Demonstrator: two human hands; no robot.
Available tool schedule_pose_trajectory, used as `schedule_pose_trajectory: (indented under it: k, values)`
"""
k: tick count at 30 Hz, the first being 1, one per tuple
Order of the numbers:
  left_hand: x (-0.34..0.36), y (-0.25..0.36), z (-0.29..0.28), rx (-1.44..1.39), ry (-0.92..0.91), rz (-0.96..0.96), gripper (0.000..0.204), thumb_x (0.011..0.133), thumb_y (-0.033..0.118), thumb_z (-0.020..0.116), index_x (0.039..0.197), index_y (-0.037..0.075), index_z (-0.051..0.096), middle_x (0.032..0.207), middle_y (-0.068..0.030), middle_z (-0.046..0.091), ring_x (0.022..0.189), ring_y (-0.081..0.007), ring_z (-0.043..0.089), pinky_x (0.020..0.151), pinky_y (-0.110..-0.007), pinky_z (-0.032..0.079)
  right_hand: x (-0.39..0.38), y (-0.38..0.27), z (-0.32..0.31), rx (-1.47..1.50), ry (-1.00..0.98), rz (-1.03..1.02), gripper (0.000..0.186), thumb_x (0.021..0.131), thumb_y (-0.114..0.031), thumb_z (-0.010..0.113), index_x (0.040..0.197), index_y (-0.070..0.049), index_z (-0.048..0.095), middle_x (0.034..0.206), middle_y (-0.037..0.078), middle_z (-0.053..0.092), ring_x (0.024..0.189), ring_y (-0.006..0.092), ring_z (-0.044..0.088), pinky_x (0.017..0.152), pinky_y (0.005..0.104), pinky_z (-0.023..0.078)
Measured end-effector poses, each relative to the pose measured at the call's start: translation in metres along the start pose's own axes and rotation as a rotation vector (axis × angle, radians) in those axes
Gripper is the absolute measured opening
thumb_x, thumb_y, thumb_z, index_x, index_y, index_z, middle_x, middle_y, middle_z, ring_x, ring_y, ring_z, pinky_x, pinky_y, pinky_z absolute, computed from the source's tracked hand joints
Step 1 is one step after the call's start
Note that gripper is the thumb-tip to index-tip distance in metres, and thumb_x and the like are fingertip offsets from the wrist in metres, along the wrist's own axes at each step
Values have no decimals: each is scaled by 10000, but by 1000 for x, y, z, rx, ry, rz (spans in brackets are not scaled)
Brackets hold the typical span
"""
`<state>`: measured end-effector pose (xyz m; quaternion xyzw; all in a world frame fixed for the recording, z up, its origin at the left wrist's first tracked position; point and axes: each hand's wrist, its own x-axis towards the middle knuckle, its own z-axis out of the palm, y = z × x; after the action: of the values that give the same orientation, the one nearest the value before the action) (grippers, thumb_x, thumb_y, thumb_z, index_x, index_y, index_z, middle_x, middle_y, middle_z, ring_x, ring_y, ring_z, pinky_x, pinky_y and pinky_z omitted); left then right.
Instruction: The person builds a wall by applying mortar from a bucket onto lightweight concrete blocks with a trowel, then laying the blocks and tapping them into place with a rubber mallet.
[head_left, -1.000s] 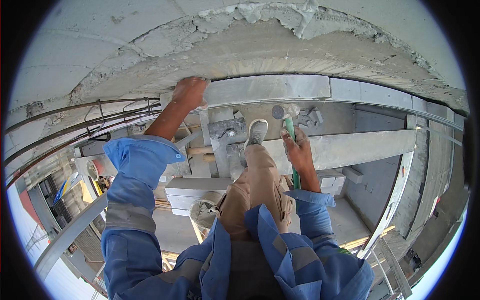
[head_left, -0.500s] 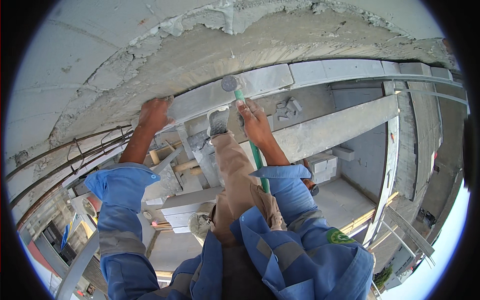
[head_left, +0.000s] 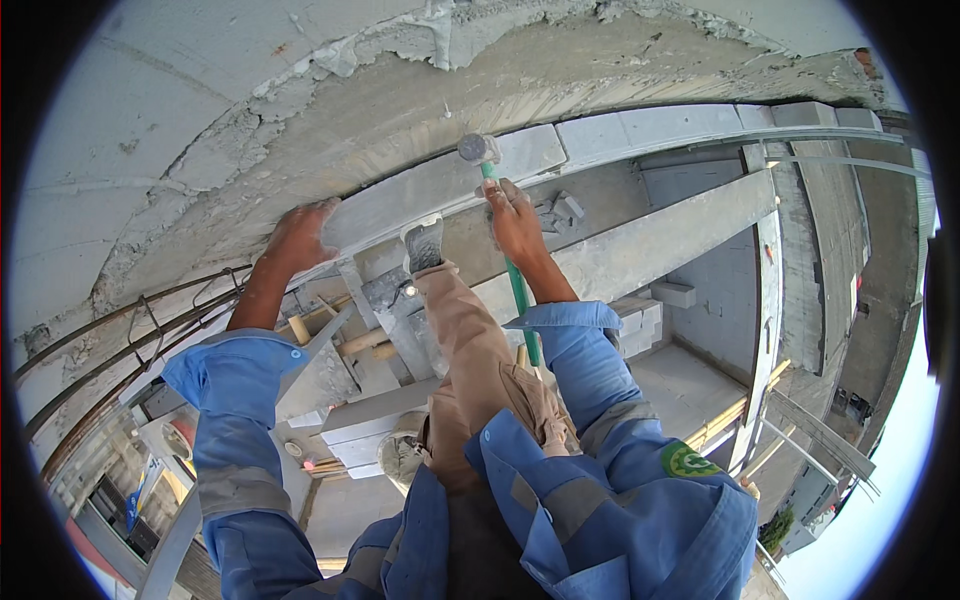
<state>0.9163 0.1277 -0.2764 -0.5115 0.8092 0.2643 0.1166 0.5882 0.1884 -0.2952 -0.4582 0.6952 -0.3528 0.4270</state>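
A long pale grey block (head_left: 400,196) lies on top of the wall, close against the rough concrete above it. My left hand (head_left: 300,240) is wrapped round the block's left end, thumb on the near side. In my right hand (head_left: 518,225) is a mallet, gripped by its green handle (head_left: 518,300) fairly near the head. The mallet's grey round head (head_left: 473,150) is over the block's right part; whether it touches the block I cannot tell. My shoe (head_left: 424,245) stands just below the block, between my hands.
More pale blocks (head_left: 650,128) continue the row to the right. Steel bars (head_left: 130,345) run along the left. A grey beam (head_left: 640,245) crosses below. Stacked blocks (head_left: 370,430), a bucket (head_left: 400,450) and broken block pieces (head_left: 565,210) are lower down.
The mallet head has shifted right along the block, toward its right end. My left hand stays at the block's left end. The whole view has shifted slightly.
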Motion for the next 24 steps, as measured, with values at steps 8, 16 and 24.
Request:
schedule_pose_trajectory:
  k: [8,16,24]
  values:
    - [11,-2,23,-138,-11,-39,962,572,186,846,1404,-4,401,1408,-227,460,1312,-347,437,1109,-382,345,11,-4,-21,-48,-183,253,420,971,-378,500,904,30,577,712,191,585,725,306,607,686,435,462]
    - [12,-7,27,-244,32,-9,965,548,152,856,1395,9,415,1382,-229,484,1297,-360,446,1108,-390,343,3,-8,-18,-182,16,-78,400,978,-341,476,936,48,560,900,321,602,902,520,556,760,518,444]
    - [15,-8,21,-245,-8,11,970,542,184,859,1391,7,425,1360,-247,496,1290,-374,446,1098,-396,348,-8,2,1,-95,99,-69,376,978,-329,475,954,40,543,823,305,585,815,499,553,712,506,433]
